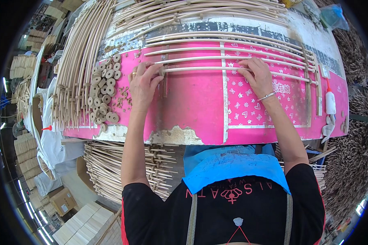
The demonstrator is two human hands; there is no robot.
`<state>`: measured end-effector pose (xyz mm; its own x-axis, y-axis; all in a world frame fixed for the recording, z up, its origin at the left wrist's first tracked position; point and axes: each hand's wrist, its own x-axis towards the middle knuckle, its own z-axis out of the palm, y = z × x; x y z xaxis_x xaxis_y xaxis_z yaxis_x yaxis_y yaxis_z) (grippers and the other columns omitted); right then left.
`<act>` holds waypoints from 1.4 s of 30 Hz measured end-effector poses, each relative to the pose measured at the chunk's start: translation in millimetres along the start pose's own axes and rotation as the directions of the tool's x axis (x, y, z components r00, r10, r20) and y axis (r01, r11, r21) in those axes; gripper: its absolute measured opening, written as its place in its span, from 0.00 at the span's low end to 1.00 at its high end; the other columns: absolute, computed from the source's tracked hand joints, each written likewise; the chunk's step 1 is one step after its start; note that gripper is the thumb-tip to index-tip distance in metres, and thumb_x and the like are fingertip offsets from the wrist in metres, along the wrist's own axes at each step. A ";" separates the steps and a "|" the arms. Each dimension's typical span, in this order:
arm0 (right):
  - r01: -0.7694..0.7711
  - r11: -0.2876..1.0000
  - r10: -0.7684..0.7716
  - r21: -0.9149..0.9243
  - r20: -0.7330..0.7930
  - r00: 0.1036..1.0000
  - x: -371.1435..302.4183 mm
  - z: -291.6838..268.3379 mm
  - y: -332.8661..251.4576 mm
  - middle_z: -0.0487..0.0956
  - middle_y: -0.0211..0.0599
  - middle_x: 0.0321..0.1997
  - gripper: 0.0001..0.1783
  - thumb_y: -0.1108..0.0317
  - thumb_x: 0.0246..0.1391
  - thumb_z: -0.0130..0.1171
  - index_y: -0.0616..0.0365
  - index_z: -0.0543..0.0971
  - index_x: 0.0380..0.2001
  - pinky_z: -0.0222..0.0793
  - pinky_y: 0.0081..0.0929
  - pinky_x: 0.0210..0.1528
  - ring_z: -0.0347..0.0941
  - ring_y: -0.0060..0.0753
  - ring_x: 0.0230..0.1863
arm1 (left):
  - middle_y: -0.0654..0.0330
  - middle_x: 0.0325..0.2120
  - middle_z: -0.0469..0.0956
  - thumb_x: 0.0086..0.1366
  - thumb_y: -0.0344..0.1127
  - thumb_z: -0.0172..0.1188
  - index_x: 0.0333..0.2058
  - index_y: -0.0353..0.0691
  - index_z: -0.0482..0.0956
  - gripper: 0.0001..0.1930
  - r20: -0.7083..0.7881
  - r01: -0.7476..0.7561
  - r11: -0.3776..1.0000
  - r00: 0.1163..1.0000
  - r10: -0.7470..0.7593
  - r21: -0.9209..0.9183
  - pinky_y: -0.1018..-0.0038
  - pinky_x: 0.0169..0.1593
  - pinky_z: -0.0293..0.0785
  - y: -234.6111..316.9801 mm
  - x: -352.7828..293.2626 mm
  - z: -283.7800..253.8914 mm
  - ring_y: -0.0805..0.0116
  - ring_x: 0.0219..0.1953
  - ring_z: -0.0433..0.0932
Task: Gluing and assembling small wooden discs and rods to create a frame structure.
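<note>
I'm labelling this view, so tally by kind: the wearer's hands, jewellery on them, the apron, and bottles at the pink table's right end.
Hands, left and right: 2
Bracelet: 1
Ring: 1
Blue apron: 1
White bottle: 1
Total: 6

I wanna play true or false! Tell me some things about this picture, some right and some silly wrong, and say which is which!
1. The left hand and the right hand are both at the same pale rod. True.
2. The bracelet is on the left wrist. False: it is on the right wrist.
3. The pile of wooden rings is to the left of the left hand. True.
4. The white bottle with a red tip is between the two hands. False: it is to the right of the right hand.
5. The person's apron is blue. True.
</note>
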<state>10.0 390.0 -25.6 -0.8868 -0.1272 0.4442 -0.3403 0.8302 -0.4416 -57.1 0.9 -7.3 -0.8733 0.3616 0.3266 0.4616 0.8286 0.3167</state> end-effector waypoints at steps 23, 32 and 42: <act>-0.021 0.999 0.024 0.048 -0.081 0.996 -2.8 13.2 15.2 0.80 0.31 0.35 0.10 0.58 0.58 0.66 0.52 0.84 0.31 0.69 0.40 0.46 0.76 0.39 0.43 | 0.59 0.48 0.80 0.59 0.34 0.70 0.53 0.50 0.85 0.21 0.018 -0.010 0.996 1.000 0.011 -0.084 0.58 0.56 0.69 -1.7 1.1 3.8 0.55 0.52 0.78; -0.049 0.997 0.052 0.054 -0.064 0.997 -5.3 4.8 7.7 0.80 0.30 0.36 0.09 0.60 0.58 0.68 0.52 0.84 0.35 0.66 0.38 0.48 0.75 0.36 0.43 | 0.62 0.50 0.80 0.60 0.36 0.70 0.53 0.53 0.84 0.21 -0.003 -0.029 1.000 1.000 0.029 -0.010 0.57 0.57 0.66 2.3 1.1 2.1 0.58 0.53 0.78; -0.030 0.998 0.036 0.057 -0.100 0.994 -4.8 8.0 11.1 0.79 0.29 0.35 0.08 0.61 0.58 0.68 0.52 0.84 0.34 0.65 0.37 0.48 0.75 0.36 0.42 | 0.64 0.52 0.80 0.61 0.37 0.69 0.54 0.54 0.84 0.21 0.029 0.075 0.996 0.997 -0.074 -0.049 0.58 0.58 0.65 -12.5 -0.6 -8.6 0.60 0.57 0.77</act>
<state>8.0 395.5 -38.9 -0.8627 -0.0427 0.5040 -0.3310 0.8011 -0.4987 -61.0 -13.3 -3.8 -0.9091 0.3117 0.2765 0.4018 0.8317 0.3833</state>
